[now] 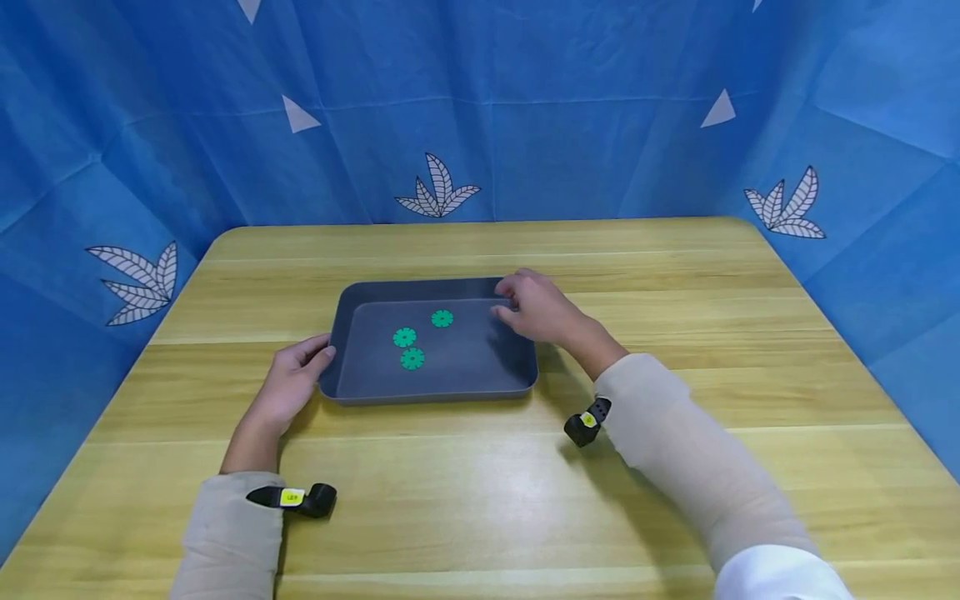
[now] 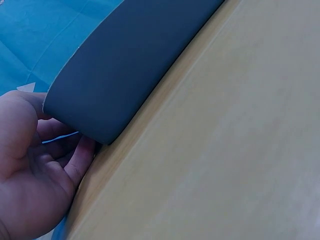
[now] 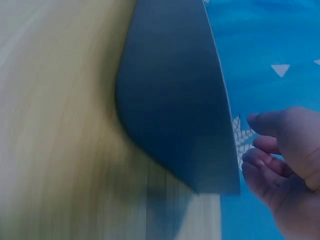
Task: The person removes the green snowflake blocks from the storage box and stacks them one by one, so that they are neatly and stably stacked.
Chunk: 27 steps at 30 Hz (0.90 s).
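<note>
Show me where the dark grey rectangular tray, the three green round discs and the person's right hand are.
dark grey rectangular tray (image 1: pixel 431 397): head view, near rim.
green round discs (image 1: pixel 412 358): head view, centre of the nearest disc.
right hand (image 1: pixel 542 310): head view, back of the hand.

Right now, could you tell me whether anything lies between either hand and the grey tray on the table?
Nothing visible does. The left hand is already at the grey tray's left rim, and the right hand is at its far right corner. The three green discs lie inside the tray, clear of both hands. The wooden table beside each hand shows nothing else.
</note>
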{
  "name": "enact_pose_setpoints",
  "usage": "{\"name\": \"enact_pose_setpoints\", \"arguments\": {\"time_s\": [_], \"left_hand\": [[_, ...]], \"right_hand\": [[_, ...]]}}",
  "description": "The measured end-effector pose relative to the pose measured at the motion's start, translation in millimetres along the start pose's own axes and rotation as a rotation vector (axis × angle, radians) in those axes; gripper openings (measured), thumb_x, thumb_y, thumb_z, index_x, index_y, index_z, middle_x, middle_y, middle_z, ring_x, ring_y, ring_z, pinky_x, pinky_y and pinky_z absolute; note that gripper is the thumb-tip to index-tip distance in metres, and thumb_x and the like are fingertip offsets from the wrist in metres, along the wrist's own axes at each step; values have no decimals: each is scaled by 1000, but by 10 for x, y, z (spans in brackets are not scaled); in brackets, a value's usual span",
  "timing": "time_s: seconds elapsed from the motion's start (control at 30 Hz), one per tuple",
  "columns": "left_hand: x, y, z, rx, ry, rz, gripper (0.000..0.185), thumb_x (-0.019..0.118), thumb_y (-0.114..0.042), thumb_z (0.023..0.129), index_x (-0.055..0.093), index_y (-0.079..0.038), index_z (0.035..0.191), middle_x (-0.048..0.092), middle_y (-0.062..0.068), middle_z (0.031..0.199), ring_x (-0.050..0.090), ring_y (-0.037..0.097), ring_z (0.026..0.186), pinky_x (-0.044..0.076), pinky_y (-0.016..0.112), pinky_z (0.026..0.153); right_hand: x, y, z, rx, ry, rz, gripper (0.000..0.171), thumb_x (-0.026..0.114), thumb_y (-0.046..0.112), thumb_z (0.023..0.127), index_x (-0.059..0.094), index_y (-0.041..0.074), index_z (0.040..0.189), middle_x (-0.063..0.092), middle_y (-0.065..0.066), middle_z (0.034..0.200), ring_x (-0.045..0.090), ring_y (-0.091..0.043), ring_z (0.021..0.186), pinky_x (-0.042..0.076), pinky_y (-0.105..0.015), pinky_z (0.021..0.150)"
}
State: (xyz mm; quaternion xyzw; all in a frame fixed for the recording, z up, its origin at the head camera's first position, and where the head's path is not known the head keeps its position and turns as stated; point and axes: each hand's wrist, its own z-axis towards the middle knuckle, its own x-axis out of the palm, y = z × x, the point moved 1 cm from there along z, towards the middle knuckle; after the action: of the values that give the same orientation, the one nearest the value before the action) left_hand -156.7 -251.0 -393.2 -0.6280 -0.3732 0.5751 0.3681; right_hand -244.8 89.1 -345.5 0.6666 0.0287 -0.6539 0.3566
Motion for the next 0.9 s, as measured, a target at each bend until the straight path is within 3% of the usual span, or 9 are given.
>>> {"name": "enact_pose_setpoints", "arguments": {"time_s": [0.43,0.7,0.9], "left_hand": [[-41,13,-14,-5,-4,13,52,39,-29,99,35,5,139,37,23,142,33,32,133,31,47,108],[-33,-2,-19,11,5,-4,51,39,-26,99,35,6,138,37,23,142,33,32,133,31,46,108],[-15,1,-4,8,4,-6,51,40,-26,99,36,6,138,38,23,141,33,32,133,31,46,108]], "right_hand": [[317,303,302,1,92,64,39,62,22,88,58,0,120,60,-12,114,56,-22,104,48,-34,91],[468,358,460,101,165,95,42,62,25,89,56,3,124,59,-10,119,54,-20,111,47,-33,93],[544,361,533,122,188,93,45,63,26,88,54,2,125,57,-10,122,52,-21,114,44,-33,97]]}}
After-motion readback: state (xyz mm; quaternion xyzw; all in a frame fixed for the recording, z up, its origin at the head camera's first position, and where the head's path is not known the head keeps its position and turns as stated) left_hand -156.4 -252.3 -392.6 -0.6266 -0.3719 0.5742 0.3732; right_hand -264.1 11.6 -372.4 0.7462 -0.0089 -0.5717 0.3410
